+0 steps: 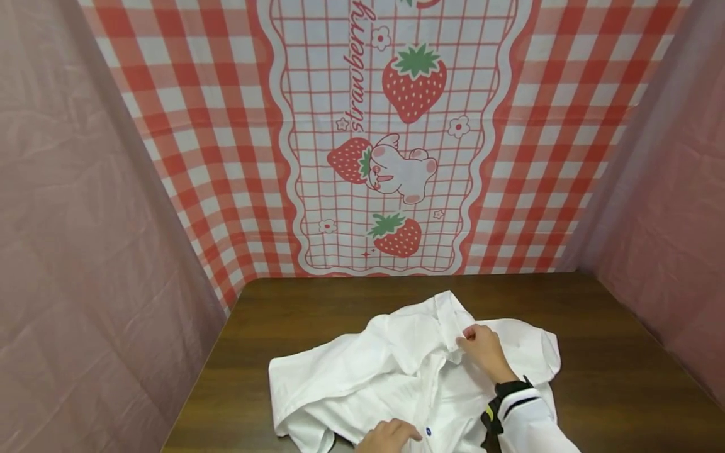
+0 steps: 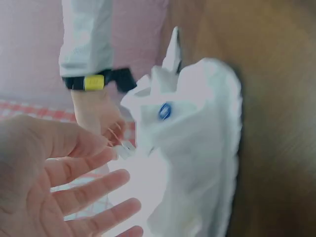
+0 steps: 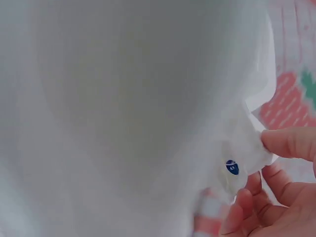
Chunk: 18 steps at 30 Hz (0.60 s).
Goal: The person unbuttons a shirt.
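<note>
Right hand (image 1: 484, 349): thumb and forefinger brought together in a pinch on a small edge of the shirt (image 1: 351, 371), near what looks like the collar (image 1: 449, 314); the lower fingers curl in beneath.
Right pinch, risk: the edge could slide out, I judge, since little fabric sits between the tips and the slack cloth around may drag on it.
Left hand (image 1: 391, 435): thumb and forefinger tips close together, the other three fingers spread and fairly straight; it is at the near front of the shirt. I cannot tell whether any cloth is caught between those tips.
Left side, risk: if nothing is caught there, a tug from the right would probably shift the front and add creases.
Blue mark (image 1: 428, 431): on the shirt front, just beside the left fingertips; the right wrist view also shows one near the right fingertips, perhaps another.
Shirt: white, crumpled, lying across the table (image 1: 612, 377), with a wide part to the left and a folded part right of the right wrist; its near edge leaves the head view.
Folds, risk: overlapping layers could be dragged along together, making edges hard to find.
Backdrop (image 1: 521, 113): red-and-white check, behind the table.
</note>
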Available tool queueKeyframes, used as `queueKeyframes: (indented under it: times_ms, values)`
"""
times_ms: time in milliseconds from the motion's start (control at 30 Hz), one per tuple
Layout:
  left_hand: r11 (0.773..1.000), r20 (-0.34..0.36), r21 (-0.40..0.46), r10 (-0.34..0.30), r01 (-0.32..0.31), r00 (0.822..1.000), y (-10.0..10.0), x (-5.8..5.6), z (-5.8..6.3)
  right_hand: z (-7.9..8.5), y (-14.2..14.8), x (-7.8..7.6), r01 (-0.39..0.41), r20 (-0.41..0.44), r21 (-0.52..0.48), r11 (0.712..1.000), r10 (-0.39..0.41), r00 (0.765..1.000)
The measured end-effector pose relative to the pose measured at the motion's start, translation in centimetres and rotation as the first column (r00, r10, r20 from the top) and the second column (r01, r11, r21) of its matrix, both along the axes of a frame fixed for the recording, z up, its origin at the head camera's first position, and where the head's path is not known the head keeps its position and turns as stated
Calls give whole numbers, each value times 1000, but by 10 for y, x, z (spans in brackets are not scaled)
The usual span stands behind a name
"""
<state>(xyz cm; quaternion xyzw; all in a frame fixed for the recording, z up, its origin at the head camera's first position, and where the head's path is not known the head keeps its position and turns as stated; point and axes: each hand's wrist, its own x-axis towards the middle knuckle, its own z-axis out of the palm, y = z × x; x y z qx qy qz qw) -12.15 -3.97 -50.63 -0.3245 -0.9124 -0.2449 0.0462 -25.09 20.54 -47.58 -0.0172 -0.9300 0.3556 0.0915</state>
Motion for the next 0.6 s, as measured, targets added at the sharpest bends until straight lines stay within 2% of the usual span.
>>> queueKeyframes:
  times_ms: [100, 167, 233, 333, 433, 533, 600]
  values:
    - [996, -176, 85, 2, 13, 984, -8, -8, 5, 10, -16, 11, -47, -144, 83, 995, 59, 988]
    - [991, -265, 136, 39, -2, 964, -9, -12, 14, 19, -29, 20, -70, -242, 161, 984, 108, 964]
    - [984, -337, 173, 93, -36, 937, -10, -16, 19, 27, -41, 31, -88, -334, 246, 965, 169, 927]
    - [971, -324, 221, 165, -95, 931, -10, -20, 33, 36, -56, 47, -106, -436, 365, 925, 270, 858]
    - [955, -284, 251, 231, -160, 931, -9, -25, 43, 41, -67, 64, -114, -486, 473, 874, 366, 793]
    - [954, -308, 236, 256, -187, 916, -8, -31, 50, 43, -76, 78, -126, -499, 559, 819, 455, 738]
    - [964, -344, 186, 243, -188, 907, -9, -35, 53, 42, -81, 87, -143, -503, 598, 788, 509, 699]
